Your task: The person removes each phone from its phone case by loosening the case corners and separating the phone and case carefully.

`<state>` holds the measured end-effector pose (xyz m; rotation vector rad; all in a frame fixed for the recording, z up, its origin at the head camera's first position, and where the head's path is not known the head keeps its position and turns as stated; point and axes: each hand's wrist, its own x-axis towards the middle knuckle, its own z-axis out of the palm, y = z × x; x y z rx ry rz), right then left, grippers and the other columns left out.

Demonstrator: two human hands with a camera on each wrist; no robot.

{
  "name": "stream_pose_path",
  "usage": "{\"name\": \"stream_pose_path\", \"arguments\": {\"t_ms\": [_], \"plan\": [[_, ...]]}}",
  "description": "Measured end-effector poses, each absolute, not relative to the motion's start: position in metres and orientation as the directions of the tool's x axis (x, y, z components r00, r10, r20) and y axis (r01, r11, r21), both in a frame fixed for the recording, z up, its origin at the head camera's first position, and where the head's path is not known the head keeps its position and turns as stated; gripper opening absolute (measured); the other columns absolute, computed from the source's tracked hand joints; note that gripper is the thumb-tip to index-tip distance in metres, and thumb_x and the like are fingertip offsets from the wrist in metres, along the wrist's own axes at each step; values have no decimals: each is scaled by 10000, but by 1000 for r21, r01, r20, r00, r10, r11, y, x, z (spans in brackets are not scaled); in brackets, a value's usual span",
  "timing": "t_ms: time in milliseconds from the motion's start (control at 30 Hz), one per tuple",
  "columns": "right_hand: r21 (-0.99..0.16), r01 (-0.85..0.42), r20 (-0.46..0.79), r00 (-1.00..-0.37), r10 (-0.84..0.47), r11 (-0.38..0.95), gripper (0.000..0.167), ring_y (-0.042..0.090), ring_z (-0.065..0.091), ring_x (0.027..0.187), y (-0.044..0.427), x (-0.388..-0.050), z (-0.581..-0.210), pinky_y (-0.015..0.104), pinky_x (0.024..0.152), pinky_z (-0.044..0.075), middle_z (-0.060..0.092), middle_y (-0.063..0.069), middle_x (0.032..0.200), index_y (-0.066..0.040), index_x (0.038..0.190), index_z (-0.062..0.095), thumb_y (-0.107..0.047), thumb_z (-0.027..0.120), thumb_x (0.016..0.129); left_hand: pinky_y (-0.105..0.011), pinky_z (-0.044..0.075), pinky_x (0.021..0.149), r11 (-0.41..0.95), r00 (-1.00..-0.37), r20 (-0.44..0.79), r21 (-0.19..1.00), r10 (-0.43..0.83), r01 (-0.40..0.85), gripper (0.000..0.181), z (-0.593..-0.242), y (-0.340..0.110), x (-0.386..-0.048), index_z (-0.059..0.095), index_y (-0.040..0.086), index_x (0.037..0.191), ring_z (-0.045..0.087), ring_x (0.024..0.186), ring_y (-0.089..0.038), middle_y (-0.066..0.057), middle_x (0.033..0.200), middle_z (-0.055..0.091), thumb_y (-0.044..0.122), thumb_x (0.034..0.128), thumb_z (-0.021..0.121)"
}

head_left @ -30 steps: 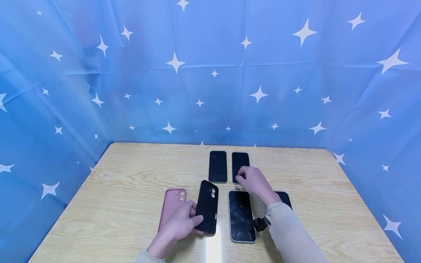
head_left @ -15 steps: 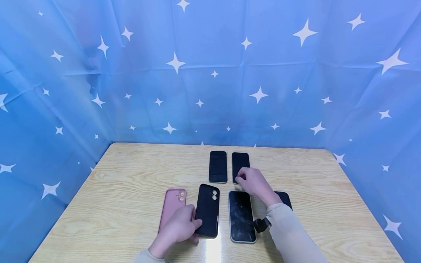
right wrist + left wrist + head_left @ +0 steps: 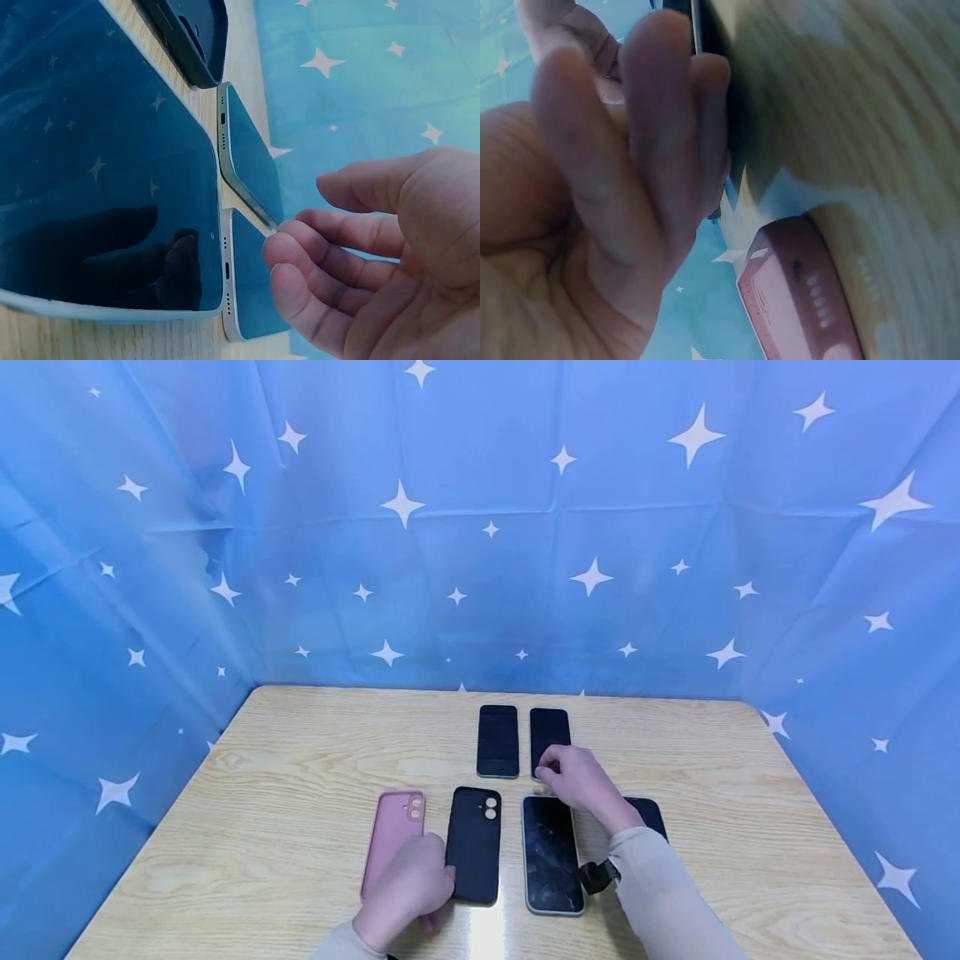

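Note:
A black phone case [image 3: 474, 843] lies flat, inner side up, on the table. My left hand [image 3: 412, 877] is at its left edge, the thumb touching or very near it; in the left wrist view the hand's [image 3: 630, 165] fingers are loosely bent beside a dark edge. To its left lies a pink phone case [image 3: 390, 835], partly covered by that hand. My right hand [image 3: 573, 777] hovers at the near end of the rear right phone [image 3: 550, 728], fingers loosely curled with nothing held. Below it lies a phone [image 3: 551, 856] with a pale frame.
Another phone [image 3: 498, 741] lies at the back, left of the rear right one. A dark flat phone-shaped thing [image 3: 651, 814] is partly hidden behind the right forearm. All rest on a wooden table [image 3: 300, 752] before a blue star-patterned curtain [image 3: 480, 560].
The black case has come down from a tilt to lie flat, shifting slightly towards me. My left hand has slid down and left along its edge. The right hand has hardly moved.

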<state>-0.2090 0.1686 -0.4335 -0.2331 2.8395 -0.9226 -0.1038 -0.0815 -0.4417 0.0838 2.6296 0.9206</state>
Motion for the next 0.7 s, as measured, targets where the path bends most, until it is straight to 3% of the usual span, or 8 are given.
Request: {"name": "stream_pose_path", "arguments": {"t_ms": [167, 300, 533, 700], "plan": [[-586, -98, -95, -978, -188, 805, 98, 179, 547, 711, 169, -209, -432, 319, 634, 486, 648, 38, 873, -73, 1013, 713, -144, 645, 1013, -298, 508, 349, 786, -928, -334, 613, 165, -81, 224, -443, -78, -102, 562, -48, 742, 551, 293, -169, -38, 382, 516, 5, 959, 571], [-581, -104, -94, -977, -193, 807, 103, 180, 550, 721, 170, -208, -432, 322, 636, 493, 655, 39, 882, -70, 1021, 715, -145, 644, 1012, -288, 501, 336, 808, -927, -339, 584, 159, -75, 148, -444, -75, -102, 591, -103, 825, 550, 287, -170, -33, 375, 504, -18, 940, 552], [-580, -120, -82, -975, -205, 806, 98, 175, 549, 712, 173, -208, -434, 325, 630, 492, 655, 35, 865, -66, 1012, 718, -134, 648, 1009, -287, 496, 334, 818, -925, -336, 572, 177, -52, 155, -447, -75, -100, 575, -56, 763, 546, 284, -165, -11, 349, 490, -34, 915, 555], [-573, -120, -97, -973, -212, 811, 108, 171, 553, 717, 176, -207, -434, 340, 649, 503, 653, 29, 861, -68, 1015, 718, -138, 637, 1014, -298, 503, 341, 813, -923, -341, 579, 177, -58, 124, -447, -76, -101, 589, -91, 827, 557, 291, -181, -18, 357, 494, -20, 926, 568]]}}
